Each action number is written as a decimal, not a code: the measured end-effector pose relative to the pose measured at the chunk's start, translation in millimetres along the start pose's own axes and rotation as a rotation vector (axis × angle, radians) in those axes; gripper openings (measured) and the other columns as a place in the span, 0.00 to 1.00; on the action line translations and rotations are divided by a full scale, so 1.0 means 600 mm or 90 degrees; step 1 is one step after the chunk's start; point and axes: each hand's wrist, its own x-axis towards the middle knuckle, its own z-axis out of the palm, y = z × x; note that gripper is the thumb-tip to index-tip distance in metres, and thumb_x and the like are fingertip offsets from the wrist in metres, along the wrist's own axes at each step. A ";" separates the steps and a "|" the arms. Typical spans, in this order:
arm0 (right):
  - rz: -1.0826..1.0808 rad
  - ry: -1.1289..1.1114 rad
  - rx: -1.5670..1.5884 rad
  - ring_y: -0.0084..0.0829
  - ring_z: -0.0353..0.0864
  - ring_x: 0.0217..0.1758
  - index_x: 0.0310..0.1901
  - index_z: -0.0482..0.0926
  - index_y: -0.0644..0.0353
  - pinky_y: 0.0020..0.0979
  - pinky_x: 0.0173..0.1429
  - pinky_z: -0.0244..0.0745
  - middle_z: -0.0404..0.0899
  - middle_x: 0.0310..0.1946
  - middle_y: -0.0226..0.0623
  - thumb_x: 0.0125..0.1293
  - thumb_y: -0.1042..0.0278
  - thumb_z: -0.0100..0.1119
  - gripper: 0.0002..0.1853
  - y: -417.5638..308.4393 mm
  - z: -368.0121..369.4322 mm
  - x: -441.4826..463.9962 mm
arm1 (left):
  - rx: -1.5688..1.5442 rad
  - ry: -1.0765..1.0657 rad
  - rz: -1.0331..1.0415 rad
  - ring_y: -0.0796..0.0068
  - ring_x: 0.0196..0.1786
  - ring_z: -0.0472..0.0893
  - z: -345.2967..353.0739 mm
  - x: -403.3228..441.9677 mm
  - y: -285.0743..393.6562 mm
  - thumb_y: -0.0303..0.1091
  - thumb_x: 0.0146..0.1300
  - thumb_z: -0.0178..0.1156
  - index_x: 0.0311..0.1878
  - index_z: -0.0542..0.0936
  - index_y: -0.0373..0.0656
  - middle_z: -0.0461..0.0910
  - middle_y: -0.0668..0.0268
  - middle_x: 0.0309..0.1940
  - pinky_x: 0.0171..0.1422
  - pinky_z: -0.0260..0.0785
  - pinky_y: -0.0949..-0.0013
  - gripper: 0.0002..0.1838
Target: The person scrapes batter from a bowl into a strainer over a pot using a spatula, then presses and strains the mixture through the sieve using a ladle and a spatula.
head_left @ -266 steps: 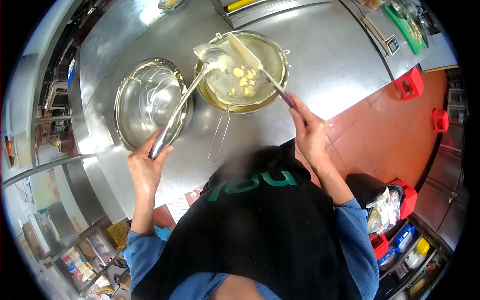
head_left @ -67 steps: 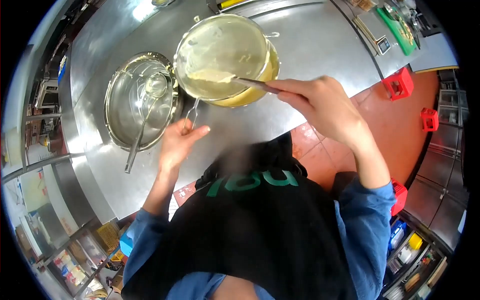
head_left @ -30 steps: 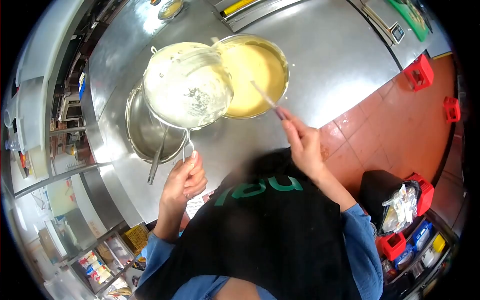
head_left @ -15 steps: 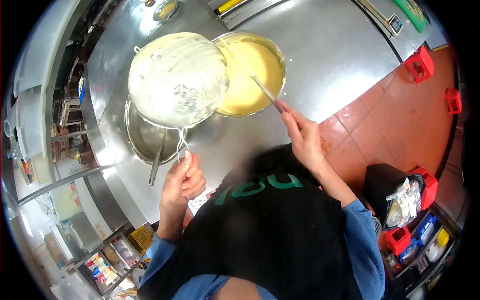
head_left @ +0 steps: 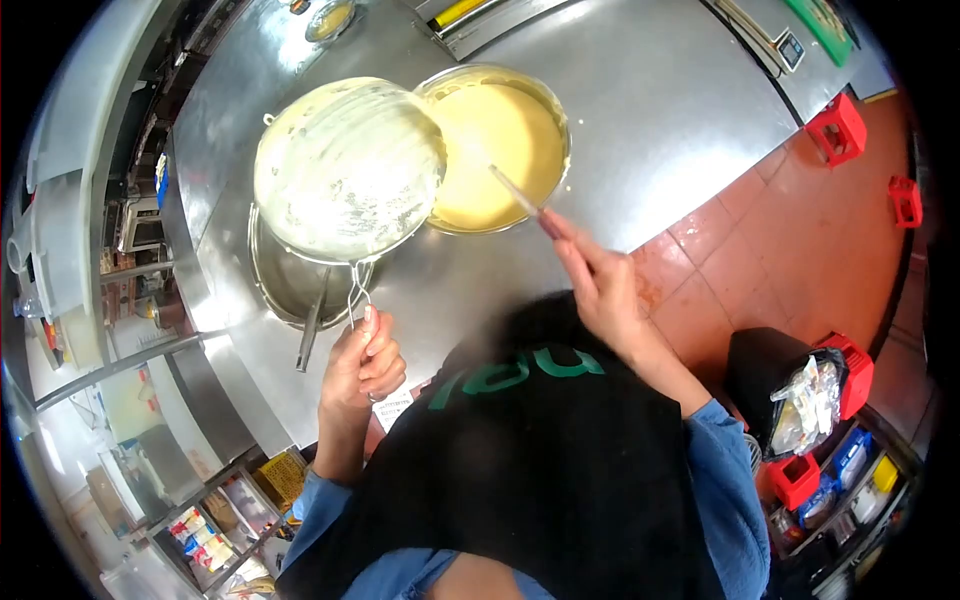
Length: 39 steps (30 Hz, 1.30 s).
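Note:
My left hand (head_left: 364,365) is closed around the wire handle of a large round sieve (head_left: 350,170), whose mesh is smeared with pale cream. The sieve is held over a steel bowl (head_left: 262,275) with a metal handle (head_left: 312,325) leaning out of it, and its right side overlaps a second bowl. That second steel bowl (head_left: 568,135) holds smooth yellow batter (head_left: 505,130). My right hand (head_left: 600,275) grips the brown handle of a narrow spatula (head_left: 517,192), pointing over the batter. The spatula's far end blends with the batter, so I cannot tell whether it touches.
Both bowls stand on a steel worktop (head_left: 670,110). At the back are a small bowl (head_left: 330,18) and a yellow roller (head_left: 460,12). A digital scale (head_left: 790,50) and green board (head_left: 820,20) lie far right. Red stools (head_left: 836,130) and a bin (head_left: 765,375) stand on the tiled floor.
My left hand has lowered the sieve slightly and moved it a little left. My right hand has drawn the spatula back from the sieve's edge and turned it.

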 end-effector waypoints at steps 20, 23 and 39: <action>0.153 -0.021 0.072 0.23 0.76 0.54 0.58 0.73 0.63 0.28 0.58 0.69 0.80 0.50 0.42 0.71 0.69 0.47 0.17 -0.034 -0.026 0.029 | 0.335 0.139 0.018 0.87 0.11 0.51 -0.005 -0.015 -0.007 0.41 0.74 0.43 0.19 0.61 0.47 0.54 0.78 0.10 0.14 0.42 0.77 0.23; -0.055 -0.024 0.060 0.33 0.80 0.53 0.58 0.72 0.63 0.29 0.56 0.73 0.78 0.52 0.44 0.67 0.73 0.51 0.18 -0.071 -0.009 0.011 | 0.327 0.161 -0.015 0.87 0.11 0.52 -0.002 -0.007 -0.007 0.41 0.73 0.44 0.19 0.61 0.47 0.55 0.78 0.10 0.14 0.42 0.77 0.22; 0.125 -0.017 0.108 0.28 0.79 0.53 0.58 0.73 0.63 0.28 0.56 0.71 0.81 0.50 0.41 0.70 0.71 0.48 0.17 -0.057 -0.020 0.010 | 0.275 0.133 0.036 0.85 0.10 0.50 0.008 -0.003 0.000 0.42 0.73 0.44 0.20 0.60 0.48 0.52 0.77 0.09 0.14 0.43 0.77 0.22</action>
